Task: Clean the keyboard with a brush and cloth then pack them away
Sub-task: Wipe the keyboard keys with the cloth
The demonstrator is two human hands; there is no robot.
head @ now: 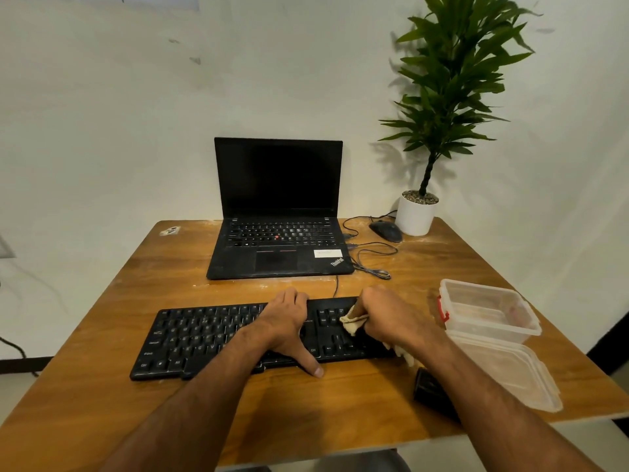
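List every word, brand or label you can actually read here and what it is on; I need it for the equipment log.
"ThinkPad": on the laptop palm rest, at its near right corner.
White sticker on the palm rest beside it: print too small to read.
Keyboard keycaps: mostly blurred; "Alt" and "Ctrl" on the bottom row can just be made out.
Sticker at the table's far left corner: unreadable.
Plastic container and mouse: no text visible.

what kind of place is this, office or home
Probably a small office or home desk; I can't tell which. A wooden table against a plain wall holds an open ThinkPad laptop, an external keyboard and a potted plant.
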